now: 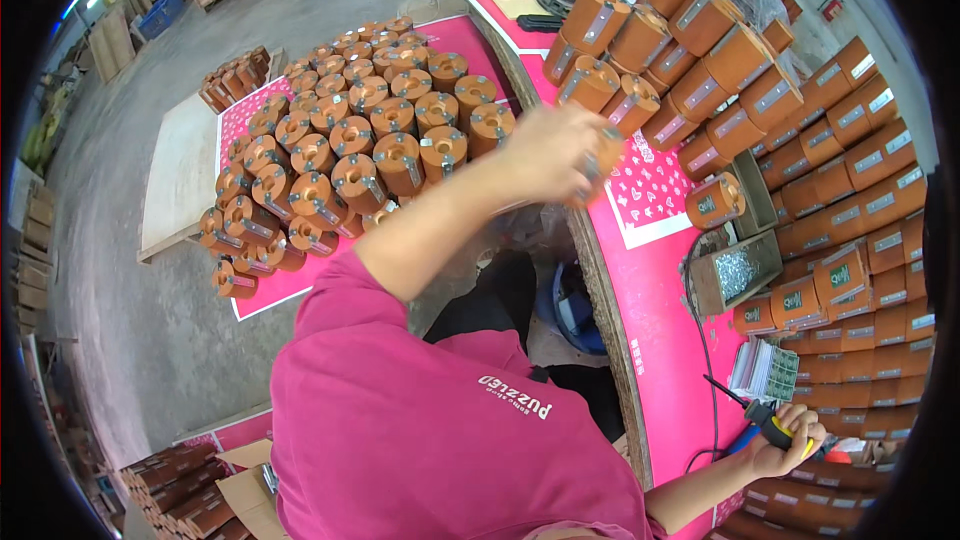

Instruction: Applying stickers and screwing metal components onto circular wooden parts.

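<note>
My left hand (560,155) is raised over the near edge of the pink-covered bench. Its fingers wrap round a brown wooden cylinder (603,155), blurred by motion and partly hidden by the hand. At the lower right, my right hand (788,437) grips a black-and-yellow screwdriver (765,418), its long dark shaft pointing up and left over the bench. A single cylinder (715,201) with a printed mark lies on the bench beside a bin (708,285) of small silver metal parts. A stack of plastic-looking pieces (765,370) sits near the screwdriver's tip.
Many cylinders (352,135) crowd a second pink table to the left. More cylinders (700,80) are piled at the bench's far end and walled up (860,190) along its right. A black cable (712,360) crosses the bench. A blue bucket (575,315) stands below its edge.
</note>
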`<state>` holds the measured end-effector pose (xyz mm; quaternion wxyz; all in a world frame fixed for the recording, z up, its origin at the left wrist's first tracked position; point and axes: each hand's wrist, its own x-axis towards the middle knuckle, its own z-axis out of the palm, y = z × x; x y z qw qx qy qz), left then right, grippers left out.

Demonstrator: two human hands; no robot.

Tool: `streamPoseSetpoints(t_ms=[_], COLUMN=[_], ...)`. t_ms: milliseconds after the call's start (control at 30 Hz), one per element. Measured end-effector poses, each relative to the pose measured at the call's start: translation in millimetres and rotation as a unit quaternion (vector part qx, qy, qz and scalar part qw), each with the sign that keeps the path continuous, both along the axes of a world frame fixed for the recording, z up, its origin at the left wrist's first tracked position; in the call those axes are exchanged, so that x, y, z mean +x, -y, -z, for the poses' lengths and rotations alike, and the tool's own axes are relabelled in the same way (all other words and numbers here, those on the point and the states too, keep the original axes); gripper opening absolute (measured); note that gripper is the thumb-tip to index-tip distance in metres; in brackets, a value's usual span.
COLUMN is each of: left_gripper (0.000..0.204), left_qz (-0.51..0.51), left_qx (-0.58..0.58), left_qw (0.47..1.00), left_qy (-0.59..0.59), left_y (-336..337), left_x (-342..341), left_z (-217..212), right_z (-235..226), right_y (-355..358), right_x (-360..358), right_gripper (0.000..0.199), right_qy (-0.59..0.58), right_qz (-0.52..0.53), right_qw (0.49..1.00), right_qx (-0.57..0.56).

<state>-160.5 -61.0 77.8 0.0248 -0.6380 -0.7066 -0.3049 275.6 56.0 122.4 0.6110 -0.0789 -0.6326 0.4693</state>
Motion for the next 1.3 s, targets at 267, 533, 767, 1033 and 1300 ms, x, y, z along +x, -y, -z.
streamPoseSetpoints(t_ms=[267,533,767,1033,1300], left_gripper=[0.043,0.055,0.058,0.053,0.037], left_qz=[-0.380,-0.496,-0.476,-0.550,-0.498], left_qx=[0.041,0.035,0.054,-0.172,-0.295], left_qw=[0.914,0.866,0.877,0.817,0.810], left_qy=[-0.137,-0.056,-0.043,-0.015,0.095], left_y=[68,92,93,62,57], left_x=[-186,-340,-389,-341,-363], left_z=[33,127,148,162,142], right_z=[3,2,-6,-9,-6], right_y=[-2,10,8,11,5], right_x=[-12,-30,-63,-72,-72], right_gripper=[0.012,0.012,0.014,0.014,0.014], right_qy=[0.038,0.065,0.073,0.110,0.101], right_qz=[0.050,0.160,0.239,0.266,0.281], right_qw=[0.998,0.985,0.965,0.955,0.951], right_qx=[-0.017,-0.015,-0.073,-0.077,-0.087])
